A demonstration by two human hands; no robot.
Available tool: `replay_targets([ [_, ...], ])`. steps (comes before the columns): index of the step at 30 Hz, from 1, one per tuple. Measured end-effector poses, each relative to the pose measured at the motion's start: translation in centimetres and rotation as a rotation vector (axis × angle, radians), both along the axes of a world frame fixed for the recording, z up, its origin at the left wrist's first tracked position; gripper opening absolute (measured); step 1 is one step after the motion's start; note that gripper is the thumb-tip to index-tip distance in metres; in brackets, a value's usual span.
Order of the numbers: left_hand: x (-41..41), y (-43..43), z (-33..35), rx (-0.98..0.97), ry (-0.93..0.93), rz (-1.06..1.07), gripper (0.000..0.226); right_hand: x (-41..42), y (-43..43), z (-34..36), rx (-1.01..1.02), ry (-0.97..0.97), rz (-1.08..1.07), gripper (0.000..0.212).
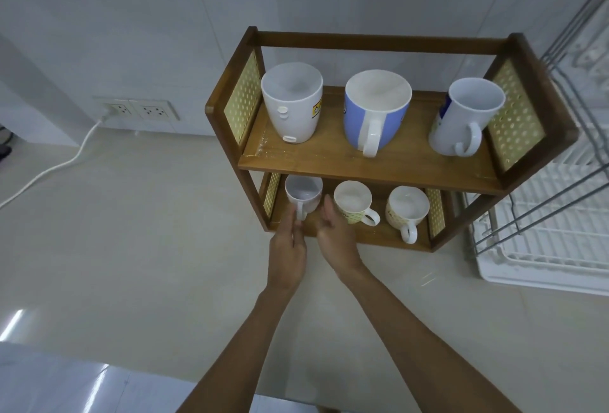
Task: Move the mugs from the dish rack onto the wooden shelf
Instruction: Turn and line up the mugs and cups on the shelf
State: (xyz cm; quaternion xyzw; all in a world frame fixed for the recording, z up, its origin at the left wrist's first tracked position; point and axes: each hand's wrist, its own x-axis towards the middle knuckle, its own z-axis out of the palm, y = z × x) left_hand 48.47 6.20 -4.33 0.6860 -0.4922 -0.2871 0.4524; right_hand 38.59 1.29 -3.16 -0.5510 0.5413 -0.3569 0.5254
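Observation:
A two-tier wooden shelf (369,170) with yellow perforated side panels stands on the counter. Its upper tier holds a white mug with stubs where a handle was (291,106), a blue-and-white mug (377,112) and a white mug with blue print (468,116). On the lower tier stand a small white mug (303,193) and two yellow-patterned mugs (352,201) (407,208). My left hand (286,248) pinches the small white mug's handle. My right hand (336,234) hovers open just beside it, holding nothing. The white dish rack (543,248) at the right shows no mugs.
Grey wire bars (576,50) of the rack rise at the right edge, close to the shelf's side. Wall sockets (138,111) with a plugged white cable (66,162) sit at the left. Beige countertop (148,248) spreads in front of the shelf.

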Motion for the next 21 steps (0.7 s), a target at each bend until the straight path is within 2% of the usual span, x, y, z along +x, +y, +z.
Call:
replay_targets([
  [3, -1.8, 0.3, 0.0, -0.04, -0.035, -0.043, 0.044, -3.7, 1.8, -0.6, -0.024, 0.17, -0.079, 0.063],
  [5, -3.5, 0.0, -0.3, -0.024, -0.034, -0.126, 0.045, -6.4, 2.3, -1.0, -0.078, 0.276, -0.136, 0.065],
  [8, -5.5, -1.1, -0.5, 0.02, 0.018, -0.168, 0.049, -8.4, 1.7, -1.4, -0.106, 0.334, -0.165, 0.066],
  [13, -6.9, -3.4, -1.3, 0.143, 0.071, -0.166, 0.052, -8.8, 0.8, -2.3, -0.071, 0.362, -0.106, 0.055],
  [17, -6.4, -4.9, -1.7, 0.187, 0.071, -0.171, 0.053, -7.9, 1.9, -2.9, 0.005, 0.33, -0.074, 0.065],
  [21, -6.3, -6.2, -1.7, 0.157, 0.076, -0.151, 0.042, -7.4, 2.7, -3.5, 0.071, 0.291, -0.032, 0.071],
])
